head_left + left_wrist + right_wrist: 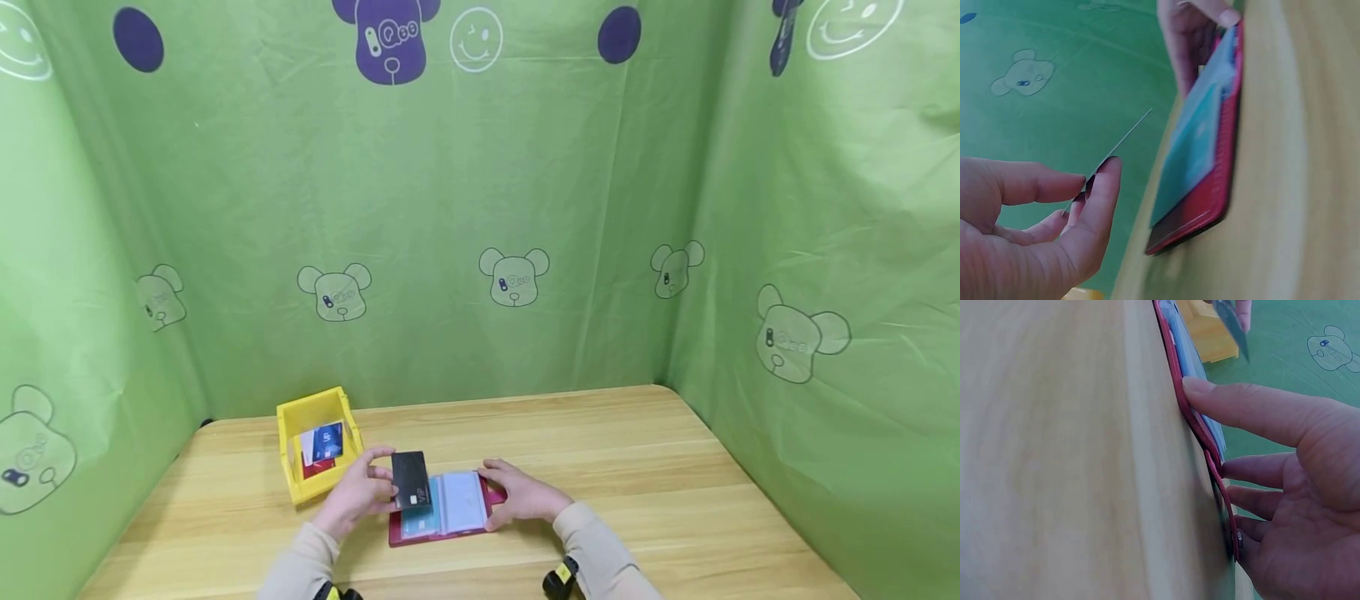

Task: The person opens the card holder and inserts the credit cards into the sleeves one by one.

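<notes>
Between thumb and fingers my left hand pinches a black card marked VIP, tilted above the left part of an open red card holder. In the left wrist view the card is seen edge-on, apart from the holder. The holder lies on the table with clear plastic sleeves; a teal card sits in the left one. My right hand holds the holder's right end, its thumb on the near edge. Its fingers touch the snap strap in the right wrist view.
A yellow bin stands behind and left of my left hand, with blue, white and red cards inside. The wooden table reaches back to a green printed curtain, which also hangs on both sides.
</notes>
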Action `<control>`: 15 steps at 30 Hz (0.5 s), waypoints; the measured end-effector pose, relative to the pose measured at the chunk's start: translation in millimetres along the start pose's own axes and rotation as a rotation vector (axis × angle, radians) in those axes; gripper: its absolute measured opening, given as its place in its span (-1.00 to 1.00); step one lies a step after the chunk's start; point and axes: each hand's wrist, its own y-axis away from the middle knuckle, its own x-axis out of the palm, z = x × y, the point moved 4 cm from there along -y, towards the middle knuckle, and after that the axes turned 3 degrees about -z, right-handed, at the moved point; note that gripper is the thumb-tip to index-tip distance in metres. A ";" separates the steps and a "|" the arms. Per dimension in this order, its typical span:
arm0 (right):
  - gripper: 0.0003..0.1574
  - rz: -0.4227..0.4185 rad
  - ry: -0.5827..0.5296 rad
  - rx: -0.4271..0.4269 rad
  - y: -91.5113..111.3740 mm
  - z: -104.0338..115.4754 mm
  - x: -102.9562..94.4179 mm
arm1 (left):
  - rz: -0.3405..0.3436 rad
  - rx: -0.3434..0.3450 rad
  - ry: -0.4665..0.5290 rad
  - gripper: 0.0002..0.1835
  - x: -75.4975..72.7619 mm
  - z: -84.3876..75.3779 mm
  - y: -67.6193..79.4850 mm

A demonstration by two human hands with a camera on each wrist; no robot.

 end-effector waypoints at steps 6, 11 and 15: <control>0.19 -0.002 0.004 0.002 -0.7 -0.5 -0.6 | 0.081 -0.024 -0.003 -0.23 11.2 7.7 2.0; 0.19 -0.010 0.013 0.000 0.0 -0.5 -0.2 | 0.097 -0.025 -0.015 -0.22 16.8 12.2 2.2; 0.19 -0.013 0.013 -0.001 0.9 -0.1 -0.6 | 0.102 -0.024 -0.017 -0.23 20.3 13.3 2.4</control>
